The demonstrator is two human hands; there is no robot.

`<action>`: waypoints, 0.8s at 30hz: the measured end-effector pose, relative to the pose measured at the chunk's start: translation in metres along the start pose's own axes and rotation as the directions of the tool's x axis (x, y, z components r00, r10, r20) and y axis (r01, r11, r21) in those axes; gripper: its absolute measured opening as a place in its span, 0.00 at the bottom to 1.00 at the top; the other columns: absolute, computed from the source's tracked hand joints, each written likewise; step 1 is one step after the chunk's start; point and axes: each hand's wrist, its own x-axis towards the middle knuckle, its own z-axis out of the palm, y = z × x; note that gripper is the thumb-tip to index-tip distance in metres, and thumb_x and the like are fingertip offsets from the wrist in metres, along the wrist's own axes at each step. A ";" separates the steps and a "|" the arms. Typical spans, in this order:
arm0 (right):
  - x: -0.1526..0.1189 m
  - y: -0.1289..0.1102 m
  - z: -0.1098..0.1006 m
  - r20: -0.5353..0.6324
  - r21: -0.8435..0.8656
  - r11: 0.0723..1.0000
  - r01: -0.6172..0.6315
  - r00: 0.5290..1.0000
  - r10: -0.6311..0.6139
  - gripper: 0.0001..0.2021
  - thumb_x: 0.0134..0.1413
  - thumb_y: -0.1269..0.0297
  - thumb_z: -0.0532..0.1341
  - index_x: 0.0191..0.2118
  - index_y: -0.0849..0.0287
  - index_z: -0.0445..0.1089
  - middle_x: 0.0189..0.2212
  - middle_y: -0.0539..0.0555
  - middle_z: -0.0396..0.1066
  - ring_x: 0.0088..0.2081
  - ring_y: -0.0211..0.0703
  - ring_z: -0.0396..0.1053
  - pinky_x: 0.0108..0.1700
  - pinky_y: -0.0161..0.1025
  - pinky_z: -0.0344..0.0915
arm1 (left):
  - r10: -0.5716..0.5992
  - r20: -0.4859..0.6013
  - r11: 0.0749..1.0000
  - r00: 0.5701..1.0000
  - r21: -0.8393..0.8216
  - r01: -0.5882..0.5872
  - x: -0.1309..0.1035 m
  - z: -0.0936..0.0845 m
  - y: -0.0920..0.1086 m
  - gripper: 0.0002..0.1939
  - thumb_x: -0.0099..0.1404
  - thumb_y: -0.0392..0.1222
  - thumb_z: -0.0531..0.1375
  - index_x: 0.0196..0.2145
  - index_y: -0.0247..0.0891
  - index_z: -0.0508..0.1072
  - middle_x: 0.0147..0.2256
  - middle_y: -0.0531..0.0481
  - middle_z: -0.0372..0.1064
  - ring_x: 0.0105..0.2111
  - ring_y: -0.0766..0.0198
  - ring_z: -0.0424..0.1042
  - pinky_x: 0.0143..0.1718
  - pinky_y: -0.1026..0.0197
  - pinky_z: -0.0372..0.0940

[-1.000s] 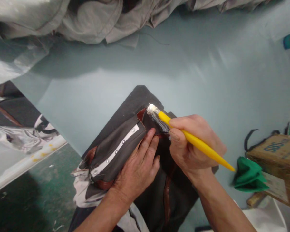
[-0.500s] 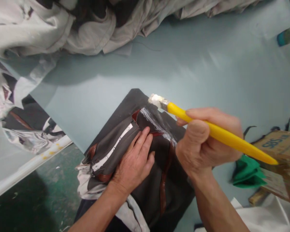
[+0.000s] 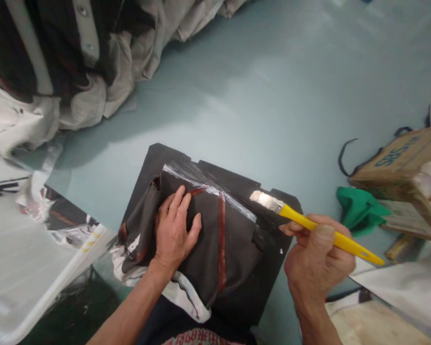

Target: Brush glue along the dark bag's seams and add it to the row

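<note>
Yellow-handled brush (image 3: 309,224) gripped in right hand (image 3: 318,266), bristles on black board (image 3: 273,249), left hand (image 3: 174,230) open, flat on dark garment (image 3: 219,249)

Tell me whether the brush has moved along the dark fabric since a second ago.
Yes. The brush tip has travelled from the fabric's far corner along its edge toward the cardboard box, leaving a white streak.

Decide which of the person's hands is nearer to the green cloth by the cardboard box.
Right. The right hand, holding the yellow brush, sits just left of the green cloth; the left hand presses the dark garment much farther left.
</note>
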 end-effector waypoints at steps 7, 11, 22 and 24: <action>-0.038 0.007 -0.018 0.198 0.032 0.996 0.083 0.976 -0.088 0.07 0.68 0.61 0.65 0.42 0.58 0.77 0.27 0.49 0.79 0.24 0.37 0.76 0.29 0.35 0.75 | 0.009 -0.014 1.000 1.000 0.023 -0.009 -0.004 0.002 0.000 0.27 0.70 0.40 0.63 0.64 0.35 0.67 0.66 0.34 0.68 0.61 0.44 0.68 0.63 0.44 0.64; -0.050 0.004 -0.011 0.296 0.109 0.981 0.162 0.937 -0.188 0.06 0.67 0.67 0.64 0.47 0.57 0.77 0.29 0.49 0.80 0.25 0.36 0.76 0.29 0.33 0.75 | 0.000 -0.016 1.000 1.000 0.007 0.001 -0.012 0.007 -0.001 0.27 0.70 0.40 0.62 0.65 0.35 0.66 0.66 0.35 0.67 0.62 0.44 0.68 0.63 0.44 0.64; -0.075 -0.029 0.066 0.534 0.197 0.932 0.306 0.763 -0.363 0.07 0.65 0.72 0.64 0.46 0.55 0.76 0.37 0.53 0.81 0.38 0.41 0.80 0.43 0.38 0.78 | -0.042 0.049 0.990 0.998 -0.134 0.048 -0.024 0.013 -0.007 0.26 0.73 0.43 0.57 0.65 0.32 0.67 0.66 0.31 0.66 0.65 0.42 0.64 0.64 0.40 0.63; -0.084 -0.029 0.082 0.525 0.202 0.932 0.301 0.770 -0.363 0.07 0.65 0.72 0.63 0.45 0.56 0.76 0.37 0.53 0.80 0.39 0.41 0.79 0.43 0.38 0.77 | -0.049 0.057 0.985 0.997 -0.160 0.058 -0.026 0.017 -0.009 0.24 0.73 0.44 0.56 0.63 0.33 0.70 0.63 0.31 0.68 0.65 0.42 0.65 0.64 0.38 0.64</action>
